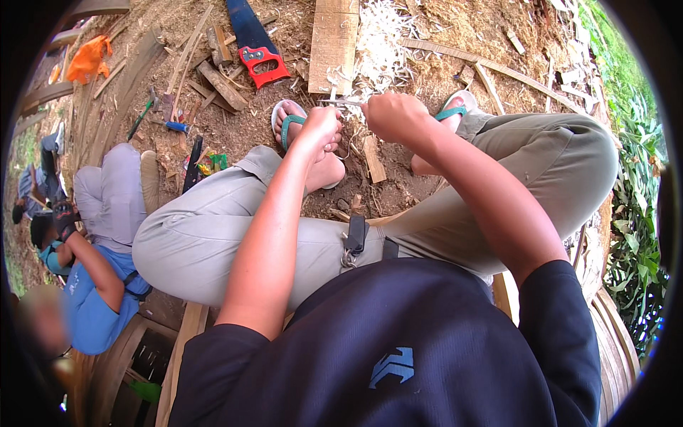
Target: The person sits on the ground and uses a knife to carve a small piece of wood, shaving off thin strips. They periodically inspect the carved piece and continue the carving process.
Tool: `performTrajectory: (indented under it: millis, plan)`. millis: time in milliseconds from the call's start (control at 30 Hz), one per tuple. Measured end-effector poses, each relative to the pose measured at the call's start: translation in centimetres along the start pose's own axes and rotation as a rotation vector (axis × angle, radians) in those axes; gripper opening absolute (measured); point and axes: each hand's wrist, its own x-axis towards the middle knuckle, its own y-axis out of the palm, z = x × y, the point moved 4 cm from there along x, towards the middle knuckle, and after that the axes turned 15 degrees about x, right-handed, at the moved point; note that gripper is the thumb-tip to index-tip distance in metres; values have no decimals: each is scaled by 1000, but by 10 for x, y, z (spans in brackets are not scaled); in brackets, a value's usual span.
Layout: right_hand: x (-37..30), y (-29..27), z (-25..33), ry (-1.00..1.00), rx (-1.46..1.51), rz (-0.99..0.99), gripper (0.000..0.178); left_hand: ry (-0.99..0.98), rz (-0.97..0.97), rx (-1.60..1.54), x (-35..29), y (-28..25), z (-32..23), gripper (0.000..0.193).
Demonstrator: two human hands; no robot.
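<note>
Both my hands are closed at opposite ends of a drawknife (346,102), whose thin metal blade shows between them while the fists cover its handles. My left hand (321,129) grips one end above my left foot. The other end is in my right hand (393,117), near my right foot. The blade lies at or just off the near end of a wooden plank (334,44); I cannot tell whether it touches. A pale curl stands at that end of the wood. Many wood shavings (384,53) lie beside the plank on its right.
A handsaw (261,62) with a red handle rests left of the plank. Wood offcuts (222,85), a blue-handled tool (176,127) and an orange cloth (89,60) lie farther left. Another person (107,277) in blue sits at my left. Green plants (637,213) border the right.
</note>
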Motion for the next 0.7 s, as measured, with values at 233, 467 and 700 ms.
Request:
performTrajectory:
  millis: [233, 467, 700]
  plan:
    - [-14, 11, 5, -108, -39, -38, 33, 5, -26, 21, -1, 0, -2, 18]
    - [-10, 27, 1, -56, -44, -111, 26, 21, 4, -7, 3, -2, 2, 15]
    - [32, 43, -16, 71, -25, -222, 19, 2, 0, 81, 5, 0, 4, 15]
